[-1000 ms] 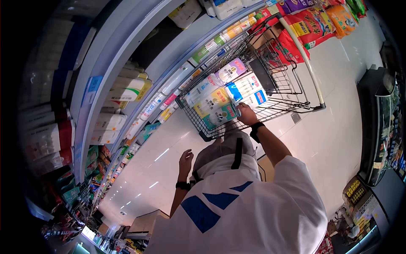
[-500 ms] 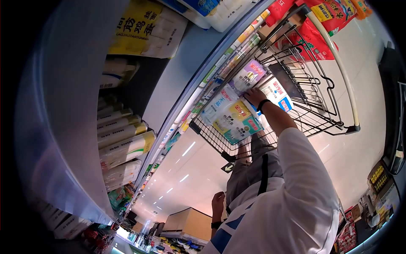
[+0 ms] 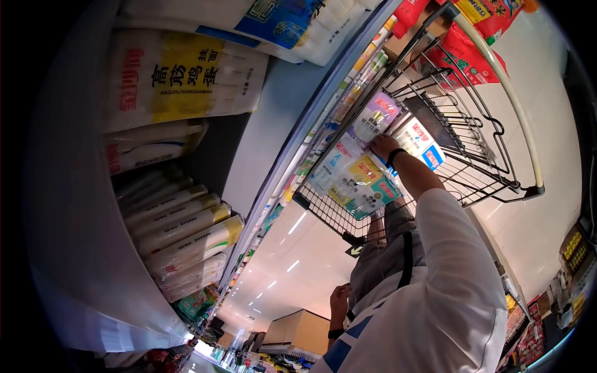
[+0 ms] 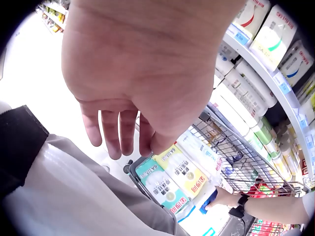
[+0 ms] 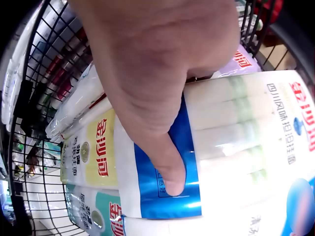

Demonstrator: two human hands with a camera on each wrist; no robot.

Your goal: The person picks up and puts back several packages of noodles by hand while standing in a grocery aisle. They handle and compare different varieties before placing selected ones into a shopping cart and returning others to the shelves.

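In the head view, my right hand [image 3: 384,147] reaches into a wire shopping cart [image 3: 329,217] and lies on the packs of dried noodles. Close up in the right wrist view, one digit presses on the blue band of a white noodle pack [image 5: 231,132], with the hand over the pack's edge and its other fingers hidden. Beside it lie a yellow pack [image 3: 357,177], a teal pack [image 3: 382,193], a purple pack [image 3: 375,118] and a pale blue pack [image 3: 334,163]. My left hand [image 4: 142,73] hangs near my body, fingers loosely bent, holding nothing.
A shelf [image 3: 249,140] stocked with more noodle packs [image 3: 193,242] runs along the cart's left side. Red bags [image 3: 463,59] are piled beyond the cart handle [image 3: 507,93]. Pale tiled floor [image 3: 283,261] lies beneath and beside the cart.
My right hand has moved from the cart's near side, by the teal pack, onto the packs in the middle. The view has shifted closer to the shelf, and the cart now appears farther right.
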